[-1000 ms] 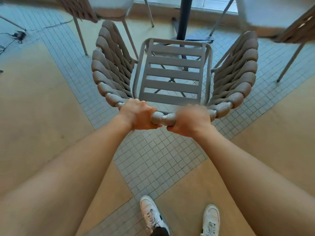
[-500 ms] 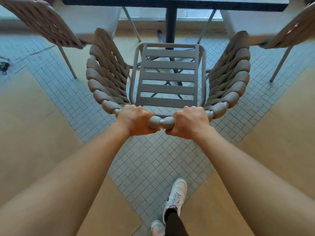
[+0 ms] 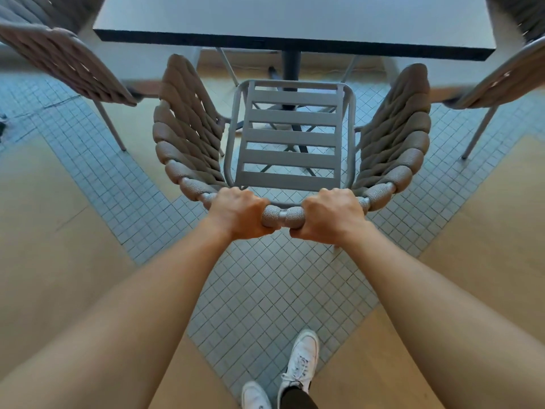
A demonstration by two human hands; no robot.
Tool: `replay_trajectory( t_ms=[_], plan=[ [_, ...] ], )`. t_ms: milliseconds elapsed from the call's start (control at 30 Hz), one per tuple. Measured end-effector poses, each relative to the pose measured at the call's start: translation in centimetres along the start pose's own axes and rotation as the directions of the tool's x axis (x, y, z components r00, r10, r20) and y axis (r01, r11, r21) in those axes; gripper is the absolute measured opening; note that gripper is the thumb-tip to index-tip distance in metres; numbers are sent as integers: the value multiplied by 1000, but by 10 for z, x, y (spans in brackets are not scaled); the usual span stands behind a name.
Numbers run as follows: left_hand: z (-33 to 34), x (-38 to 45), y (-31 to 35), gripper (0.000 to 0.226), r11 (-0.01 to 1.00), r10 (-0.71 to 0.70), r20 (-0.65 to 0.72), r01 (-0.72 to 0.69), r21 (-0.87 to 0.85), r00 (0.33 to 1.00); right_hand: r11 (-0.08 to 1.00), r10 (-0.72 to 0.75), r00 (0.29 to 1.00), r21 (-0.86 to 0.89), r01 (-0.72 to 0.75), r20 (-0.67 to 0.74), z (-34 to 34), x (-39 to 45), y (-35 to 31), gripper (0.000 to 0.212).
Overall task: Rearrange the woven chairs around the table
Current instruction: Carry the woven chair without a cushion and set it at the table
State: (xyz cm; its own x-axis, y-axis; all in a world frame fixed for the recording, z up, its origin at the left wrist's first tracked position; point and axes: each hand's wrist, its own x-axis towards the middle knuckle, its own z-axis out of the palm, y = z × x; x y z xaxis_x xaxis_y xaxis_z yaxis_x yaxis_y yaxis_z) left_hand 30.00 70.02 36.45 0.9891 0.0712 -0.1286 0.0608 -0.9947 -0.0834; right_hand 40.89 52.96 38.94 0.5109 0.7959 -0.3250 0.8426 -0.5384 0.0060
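Observation:
A woven chair (image 3: 290, 137) with a grey slatted seat and brown rope-wrapped sides stands right in front of me, facing the dark table (image 3: 295, 22). My left hand (image 3: 239, 212) and my right hand (image 3: 331, 215) both grip the top rail of its backrest, side by side. The seat's front edge sits just short of the table's near edge. A second woven chair (image 3: 67, 63) stands at the table's left, and a third woven chair (image 3: 501, 81) at its right.
The table's dark central post (image 3: 290, 69) and cross base stand beyond the seat. The floor is pale small tile bordered by tan panels. My white shoes (image 3: 298, 370) are on the tile below. A dark cable lies on the floor at far left.
The chair has moved forward towards the table with both hands on its backrest. The table top has come fully into view and I have stepped closer.

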Motion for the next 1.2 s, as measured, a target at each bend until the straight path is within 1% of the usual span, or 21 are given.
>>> replay_trajectory(
  t_ms=[133, 267, 400, 567, 800, 900, 1033, 1067, 1100, 1167, 1200],
  plan=[
    [4, 10, 6, 60, 1000, -26, 1, 26, -18, 1000, 1000, 10, 1000, -21, -10, 12, -4, 3, 13, 56],
    [7, 12, 4, 64, 1000, -21, 16, 22, -18, 1000, 999, 39, 999, -12, -39, 19, -2, 3, 13, 57],
    [6, 8, 5, 62, 998, -31, 59, 34, -46, 998, 997, 71, 997, -1, -71, 34, -3, 0, 7, 58],
    [0, 5, 5, 61, 998, -15, 72, 19, -67, 997, 995, 98, 993, 8, -99, 66, -4, -2, 4, 55],
    [-4, 5, 2, 59, 998, 31, 75, -27, -60, 997, 986, 155, 985, 43, -159, 74, -3, -3, -1, 51],
    [-2, 4, 2, 60, 998, 37, 60, -34, -53, 997, 988, 151, 986, 31, -153, 70, -1, -4, -1, 52],
    [-2, 5, 3, 56, 997, 29, 102, -21, -78, 994, 979, 193, 980, 58, -195, 43, 3, -6, -2, 48],
    [-5, 5, 2, 56, 996, 30, 135, -19, -83, 990, 975, 208, 977, 71, -211, 37, 4, -9, -4, 51],
    [-9, 3, 3, 59, 995, 34, 173, -17, -99, 984, 970, 222, 974, 94, -225, 36, 5, -14, -8, 58],
    [-20, -1, 5, 75, 992, 59, 206, -34, -124, 977, 953, 265, 962, 132, -272, 65, 5, -28, -16, 87],
    [-28, -3, 6, 84, 990, 81, 203, -56, -127, 976, 936, 303, 950, 165, -311, 75, 4, -39, -20, 95]
  ],
)
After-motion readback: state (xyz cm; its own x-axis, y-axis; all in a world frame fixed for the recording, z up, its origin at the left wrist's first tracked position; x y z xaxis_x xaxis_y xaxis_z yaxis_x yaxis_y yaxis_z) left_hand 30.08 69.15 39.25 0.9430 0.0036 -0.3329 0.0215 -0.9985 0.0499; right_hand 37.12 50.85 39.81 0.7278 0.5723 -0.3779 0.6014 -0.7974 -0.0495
